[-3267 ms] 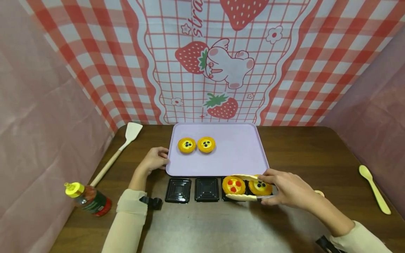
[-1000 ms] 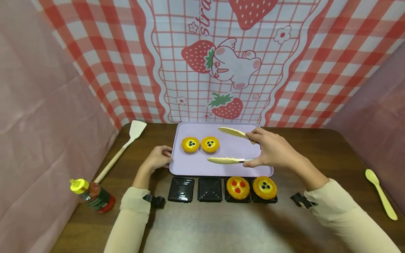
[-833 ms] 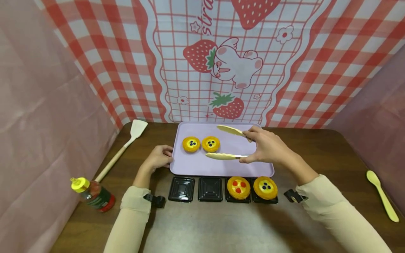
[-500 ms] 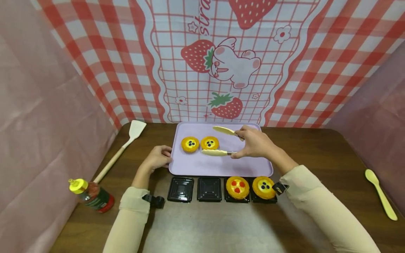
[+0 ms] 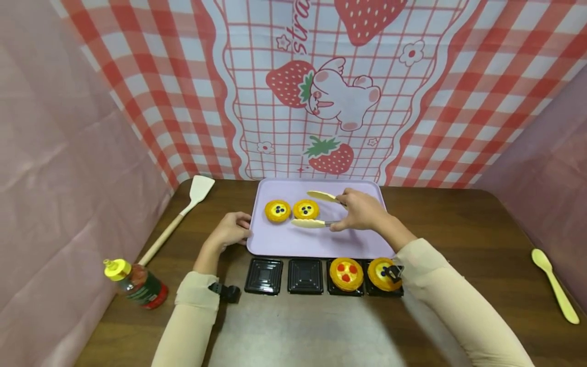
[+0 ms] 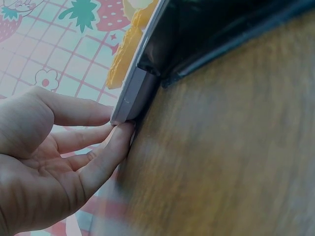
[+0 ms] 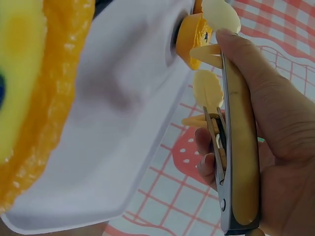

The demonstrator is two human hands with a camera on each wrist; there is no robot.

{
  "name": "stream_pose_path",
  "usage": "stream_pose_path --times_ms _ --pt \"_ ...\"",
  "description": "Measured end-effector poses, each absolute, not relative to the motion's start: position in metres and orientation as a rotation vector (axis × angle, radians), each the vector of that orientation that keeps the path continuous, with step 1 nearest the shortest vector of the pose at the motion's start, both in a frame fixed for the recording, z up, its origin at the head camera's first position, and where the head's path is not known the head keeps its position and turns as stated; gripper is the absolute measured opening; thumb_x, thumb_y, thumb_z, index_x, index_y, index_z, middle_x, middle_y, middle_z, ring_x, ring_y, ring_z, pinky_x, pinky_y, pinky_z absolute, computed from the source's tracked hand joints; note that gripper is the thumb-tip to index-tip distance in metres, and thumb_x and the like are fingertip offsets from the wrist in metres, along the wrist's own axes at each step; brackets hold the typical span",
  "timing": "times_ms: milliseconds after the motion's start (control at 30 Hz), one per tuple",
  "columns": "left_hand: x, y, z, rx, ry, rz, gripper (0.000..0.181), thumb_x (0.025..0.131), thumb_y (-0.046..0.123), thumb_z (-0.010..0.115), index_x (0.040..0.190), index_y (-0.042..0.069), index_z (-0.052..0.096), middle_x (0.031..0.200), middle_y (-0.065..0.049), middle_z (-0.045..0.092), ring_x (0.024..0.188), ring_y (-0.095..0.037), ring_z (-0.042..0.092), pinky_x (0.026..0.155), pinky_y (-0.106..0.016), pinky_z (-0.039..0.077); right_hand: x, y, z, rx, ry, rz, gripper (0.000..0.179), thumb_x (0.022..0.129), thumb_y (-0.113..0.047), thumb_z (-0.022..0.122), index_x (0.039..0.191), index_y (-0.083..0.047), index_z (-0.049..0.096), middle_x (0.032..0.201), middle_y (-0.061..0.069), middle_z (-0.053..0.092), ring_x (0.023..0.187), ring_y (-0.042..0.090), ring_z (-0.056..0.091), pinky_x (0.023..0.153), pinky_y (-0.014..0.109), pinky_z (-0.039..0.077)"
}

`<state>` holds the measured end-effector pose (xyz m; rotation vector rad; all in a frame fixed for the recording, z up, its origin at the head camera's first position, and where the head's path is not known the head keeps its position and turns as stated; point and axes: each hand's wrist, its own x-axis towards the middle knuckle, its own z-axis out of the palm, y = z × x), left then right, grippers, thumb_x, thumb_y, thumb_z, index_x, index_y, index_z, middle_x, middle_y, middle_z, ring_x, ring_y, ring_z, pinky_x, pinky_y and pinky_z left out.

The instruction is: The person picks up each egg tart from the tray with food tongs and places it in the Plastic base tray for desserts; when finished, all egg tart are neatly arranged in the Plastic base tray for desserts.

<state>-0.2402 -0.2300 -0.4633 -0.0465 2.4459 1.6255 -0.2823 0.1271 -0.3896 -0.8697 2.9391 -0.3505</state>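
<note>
My right hand [image 5: 362,210] grips a pair of food tongs [image 5: 308,223] over the lilac tray [image 5: 330,245]. The tongs' cream tips are spread either side of an egg tart [image 5: 306,208] with dark blue dots; whether they touch it is unclear. A similar tart [image 5: 277,210] sits to its left on the tray. My left hand [image 5: 229,230] holds the tray's left edge between thumb and fingers, as the left wrist view shows. In front of the tray, a red-topped tart [image 5: 346,274] and a blue-dotted tart [image 5: 378,282] rest in black holders, the latter partly covered by the wrist camera.
Two bare black holders [image 5: 263,276] stand left of the filled ones, on a grey mat [image 5: 293,326]. A white spatula [image 5: 199,189] and a sauce bottle [image 5: 139,288] lie at left. A yellow spoon [image 5: 556,286] lies at far right. A checked cloth [image 5: 412,153] hangs behind.
The right hand has carried the tongs from the tart in the rightmost holder to the tray, then leftward and down around the right-hand tray tart. The left hand stays on the tray edge.
</note>
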Motion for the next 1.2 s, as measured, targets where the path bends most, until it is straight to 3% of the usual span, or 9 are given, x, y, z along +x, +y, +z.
stream_pose_path --times_ms 567,1200 --pt "-0.239 -0.233 -0.463 -0.049 2.446 1.623 0.046 0.080 -0.010 0.063 0.125 -0.014 0.053 0.095 -0.020 0.058 0.072 -0.021 0.060 0.058 -0.034 0.059 -0.283 0.123 -0.402 -0.844 2.882 -0.418 0.074 0.075 -0.044 0.085 0.130 0.001 0.062 0.105 0.011 0.062 0.081 0.021 0.055 0.068 0.036 0.050" --pt "-0.240 -0.231 -0.463 -0.073 2.416 1.634 0.048 0.082 -0.009 0.064 0.127 -0.013 0.052 0.098 -0.021 0.057 0.074 -0.022 0.060 0.061 -0.034 0.060 -0.281 0.131 -0.399 -0.844 2.887 -0.413 0.074 0.076 -0.044 0.084 0.131 0.001 0.062 0.097 0.009 0.061 0.076 0.021 0.050 0.063 0.033 0.044"
